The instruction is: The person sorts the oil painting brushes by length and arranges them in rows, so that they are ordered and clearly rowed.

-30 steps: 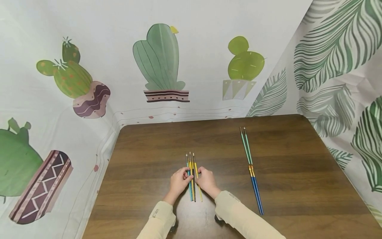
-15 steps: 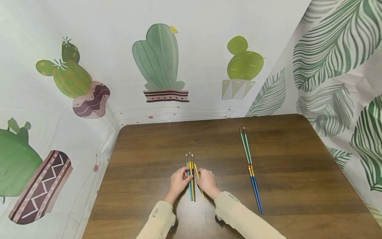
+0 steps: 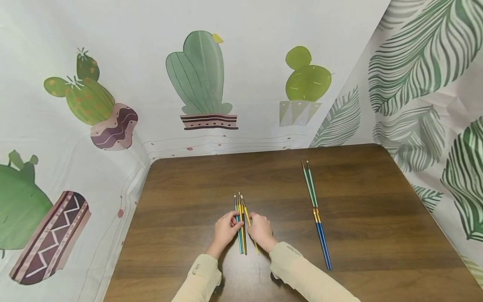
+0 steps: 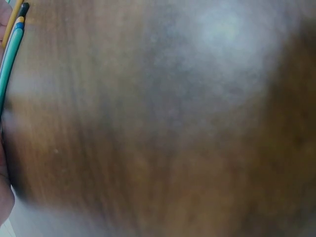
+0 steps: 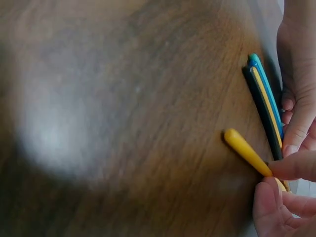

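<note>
In the head view my left hand [image 3: 225, 228] grips a small bundle of slim paintbrushes lying side by side, bristles away from me. A teal-blue paintbrush [image 3: 240, 243], a yellow one and a black paintbrush [image 3: 245, 245] show in it. To their right, my right hand [image 3: 261, 230] pinches a separate yellow paintbrush [image 3: 246, 209], slanted so that its bristle end meets the bundle and its handle end stands apart. The right wrist view shows thumb and finger on this yellow handle [image 5: 247, 152], close over the table. Only the edge of the left hand appears in the left wrist view.
On the right of the brown wooden table [image 3: 181, 180] lie two mint-green paintbrushes [image 3: 312, 184], with two blue paintbrushes [image 3: 323, 241] below them in line. White cloth [image 3: 256, 84] printed with cacti and leaves hangs behind the table and along its sides.
The yellow paintbrush in my right hand has tilted: its handle end has swung right and its bristle end left to the bundle. My left hand has stayed on the bundle.
</note>
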A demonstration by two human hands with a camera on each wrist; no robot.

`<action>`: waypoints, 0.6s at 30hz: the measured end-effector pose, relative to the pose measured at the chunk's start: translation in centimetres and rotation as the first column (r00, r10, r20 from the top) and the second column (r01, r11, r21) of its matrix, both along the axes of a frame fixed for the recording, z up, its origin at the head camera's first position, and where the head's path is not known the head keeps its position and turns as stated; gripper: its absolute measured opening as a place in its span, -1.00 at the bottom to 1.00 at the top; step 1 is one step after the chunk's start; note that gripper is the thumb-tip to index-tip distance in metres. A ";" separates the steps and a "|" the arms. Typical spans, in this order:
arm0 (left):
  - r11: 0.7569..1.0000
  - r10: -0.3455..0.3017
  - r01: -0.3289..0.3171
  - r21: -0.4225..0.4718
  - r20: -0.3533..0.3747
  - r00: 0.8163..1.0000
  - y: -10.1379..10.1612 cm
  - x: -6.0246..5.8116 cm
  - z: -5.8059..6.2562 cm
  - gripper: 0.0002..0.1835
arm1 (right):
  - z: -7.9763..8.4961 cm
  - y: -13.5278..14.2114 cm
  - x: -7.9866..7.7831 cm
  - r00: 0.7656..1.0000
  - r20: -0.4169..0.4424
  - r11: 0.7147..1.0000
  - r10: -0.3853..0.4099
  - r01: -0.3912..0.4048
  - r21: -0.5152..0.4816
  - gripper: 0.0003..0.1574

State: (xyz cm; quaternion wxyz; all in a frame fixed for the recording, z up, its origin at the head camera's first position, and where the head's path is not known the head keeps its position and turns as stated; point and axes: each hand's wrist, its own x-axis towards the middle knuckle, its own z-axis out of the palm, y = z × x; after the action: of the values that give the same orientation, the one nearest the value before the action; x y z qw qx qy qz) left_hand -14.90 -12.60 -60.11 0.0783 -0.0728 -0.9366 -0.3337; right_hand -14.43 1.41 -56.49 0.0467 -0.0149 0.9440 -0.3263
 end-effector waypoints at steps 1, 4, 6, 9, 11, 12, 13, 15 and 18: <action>1.000 -0.005 0.005 0.002 -0.008 1.000 0.0 0.0 0.0 -0.71 | 0.0 0.0 0.0 1.000 -0.004 1.000 0.000 0.000 0.001 -0.62; 1.000 -0.006 0.007 0.009 -0.021 1.000 0.0 0.0 0.0 -0.71 | -0.2 -0.1 0.1 1.000 -0.015 1.000 0.001 -0.001 0.008 -0.64; 1.000 -0.006 0.006 0.006 -0.020 1.000 0.0 0.0 -0.1 -0.71 | -0.3 -0.1 0.1 1.000 -0.021 1.000 0.001 -0.001 0.013 -0.64; 1.000 0.001 -0.001 0.001 -0.007 1.000 0.0 0.0 -0.1 -0.71 | -0.3 -0.1 0.1 1.000 -0.017 1.000 -0.003 0.003 0.012 -0.64; 1.000 0.001 -0.001 -0.004 -0.001 1.000 0.0 0.0 -0.1 -0.72 | -0.4 0.0 0.0 1.000 -0.013 1.000 -0.008 0.008 0.004 -0.64; 1.000 0.001 -0.001 -0.004 0.002 1.000 0.1 0.0 -0.1 -0.72 | -0.5 0.1 0.0 1.000 -0.014 1.000 -0.010 0.010 -0.004 -0.63; 1.000 0.001 -0.001 -0.003 0.005 1.000 0.1 0.0 -0.1 -0.72 | -0.5 0.2 -0.1 1.000 -0.011 1.000 -0.012 0.012 -0.016 -0.62; 1.000 -0.001 0.001 -0.005 0.012 1.000 0.1 0.0 0.0 -0.72 | -0.6 0.5 -0.2 1.000 0.000 0.998 -0.016 0.016 -0.060 -0.60; 1.000 -0.002 0.002 -0.002 0.016 1.000 0.0 -0.1 0.0 -0.72 | -0.8 1.0 -0.5 0.999 0.045 0.983 -0.021 0.029 -0.181 -0.59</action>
State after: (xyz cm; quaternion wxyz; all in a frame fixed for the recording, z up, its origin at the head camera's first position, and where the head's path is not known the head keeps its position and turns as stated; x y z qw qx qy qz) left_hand -14.96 -12.56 -60.09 0.0703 -0.0710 -0.9374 -0.3335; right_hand -14.92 2.36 -57.25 0.0612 -0.0002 0.9092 -0.4118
